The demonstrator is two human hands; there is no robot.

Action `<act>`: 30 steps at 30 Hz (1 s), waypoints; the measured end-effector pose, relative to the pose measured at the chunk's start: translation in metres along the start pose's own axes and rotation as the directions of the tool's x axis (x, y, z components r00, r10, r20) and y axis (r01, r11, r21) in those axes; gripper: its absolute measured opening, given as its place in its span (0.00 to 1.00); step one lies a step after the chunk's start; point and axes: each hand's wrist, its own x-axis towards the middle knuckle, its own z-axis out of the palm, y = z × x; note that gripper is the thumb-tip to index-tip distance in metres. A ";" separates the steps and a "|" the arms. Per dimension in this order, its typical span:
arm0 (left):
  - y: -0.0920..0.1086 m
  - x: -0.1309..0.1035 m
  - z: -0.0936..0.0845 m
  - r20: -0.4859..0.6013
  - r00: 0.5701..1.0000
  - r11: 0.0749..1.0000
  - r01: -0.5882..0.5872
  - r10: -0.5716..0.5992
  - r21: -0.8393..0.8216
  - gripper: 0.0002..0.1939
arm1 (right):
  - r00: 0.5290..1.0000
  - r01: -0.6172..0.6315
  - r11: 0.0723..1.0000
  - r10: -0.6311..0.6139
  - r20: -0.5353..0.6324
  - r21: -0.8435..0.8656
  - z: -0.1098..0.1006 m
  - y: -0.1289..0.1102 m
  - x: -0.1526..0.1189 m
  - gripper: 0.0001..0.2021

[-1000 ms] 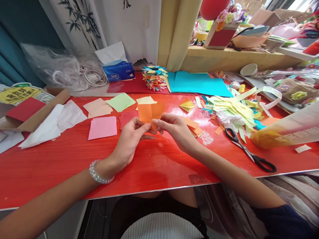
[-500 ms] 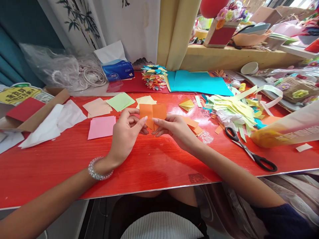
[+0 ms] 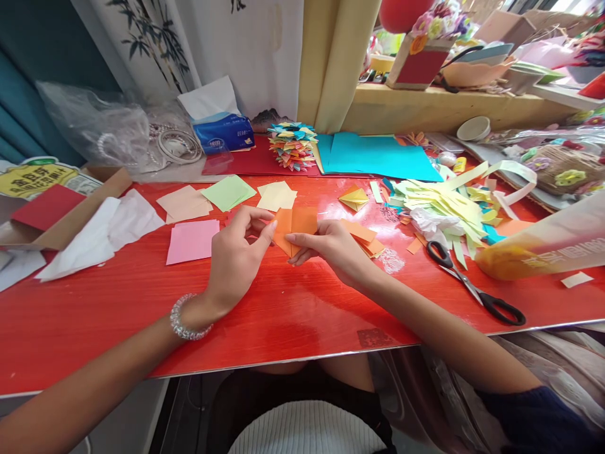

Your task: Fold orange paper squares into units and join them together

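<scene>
As left hand and right hand pinch creased orange paper, glossy red tabletop beneath

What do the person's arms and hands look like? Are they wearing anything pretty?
The left hand and right hand are both bare, without gloves. A clear, shiny, beaded-looking bracelet circles the left wrist. A dark navy sleeve shows on the right arm; no sleeve shows on the left.

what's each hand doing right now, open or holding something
Left hand: closed, fingertips at the left edge of a small, creased orange paper sheet.
Right hand: closed, holding the same sheet, thumb across its lower front.
</scene>
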 end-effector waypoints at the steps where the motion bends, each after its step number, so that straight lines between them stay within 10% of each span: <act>1: 0.000 0.000 -0.001 -0.002 0.998 0.998 -0.057 0.057 0.036 0.05 | 1.000 0.006 1.000 -0.006 0.004 0.003 -0.001 0.000 0.000 0.09; 6: -0.001 0.004 -0.003 0.055 0.977 0.979 -0.206 0.205 -0.001 0.06 | 0.999 0.043 0.999 -0.043 0.025 -0.003 -0.006 0.000 0.003 0.11; 13: -0.004 0.018 -0.005 0.223 0.957 0.868 0.265 -0.185 -0.419 0.08 | 0.992 0.053 0.988 -0.035 0.124 -0.148 -0.015 -0.006 0.005 0.08; 30: -0.002 0.022 -0.009 0.486 0.830 0.877 0.422 -0.273 -0.228 0.13 | 0.973 0.125 0.925 -0.043 0.227 -0.359 -0.021 -0.010 0.003 0.11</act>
